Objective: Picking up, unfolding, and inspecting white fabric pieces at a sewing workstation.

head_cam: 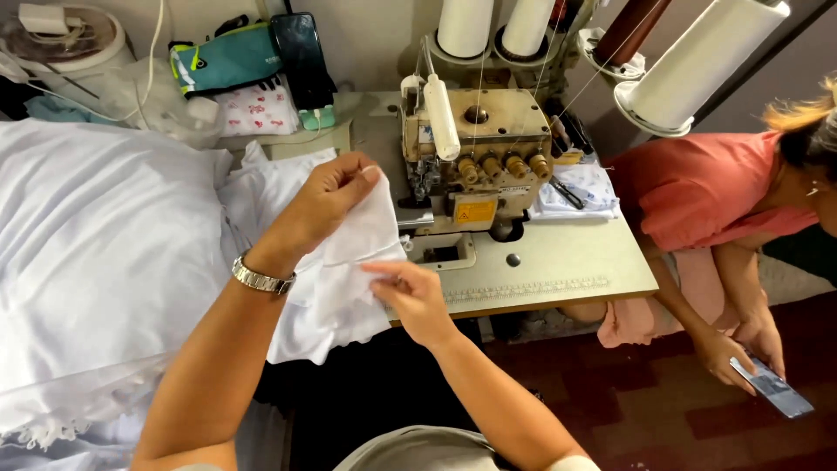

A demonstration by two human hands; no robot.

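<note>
The left hand [327, 196] pinches the top edge of a small white cloth piece [362, 240], lifted above the beige desk [558, 257]; the right hand [410, 292] pinches its lower edge. Best to keep the cloth taut and the edges even, near the cream overlock sewing machine [475, 161].

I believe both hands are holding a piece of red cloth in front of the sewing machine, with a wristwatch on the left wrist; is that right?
Not quite: the head view shows the cloth is white, not red. Left hand and right hand both hold it in front of the sewing machine, and the wristwatch is on the left wrist.
</note>
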